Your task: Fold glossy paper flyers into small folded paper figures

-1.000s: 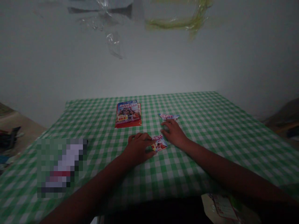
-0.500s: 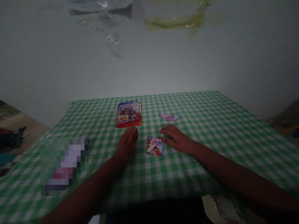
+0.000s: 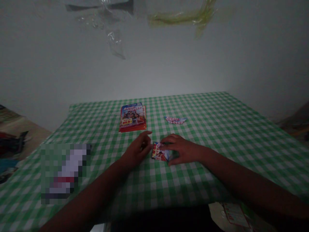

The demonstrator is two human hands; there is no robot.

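A small folded piece of colourful printed paper [image 3: 158, 152] lies on the green-and-white checked tablecloth [image 3: 217, 135]. My right hand [image 3: 182, 149] rests over its right side, fingers curled on its top edge and thumb below, gripping it. My left hand [image 3: 137, 149] sits just left of the paper, fingers loosely extended toward its left edge, apparently touching it. A second folded paper shape [image 3: 175, 120] lies further back, beyond my right hand. A stack of colourful leaflets [image 3: 132, 117] lies behind my left hand.
A pixelated patch [image 3: 64, 174] covers an object on the table's left. A white wall stands behind the table, with plastic wrap and a greenish strip [image 3: 183, 19] stuck near its top. Printed paper [image 3: 231, 214] lies below the table's near edge, at lower right.
My right hand moved left onto the small folded paper and closed on it. My left hand, which had pulled back, came in again to the paper's left edge.
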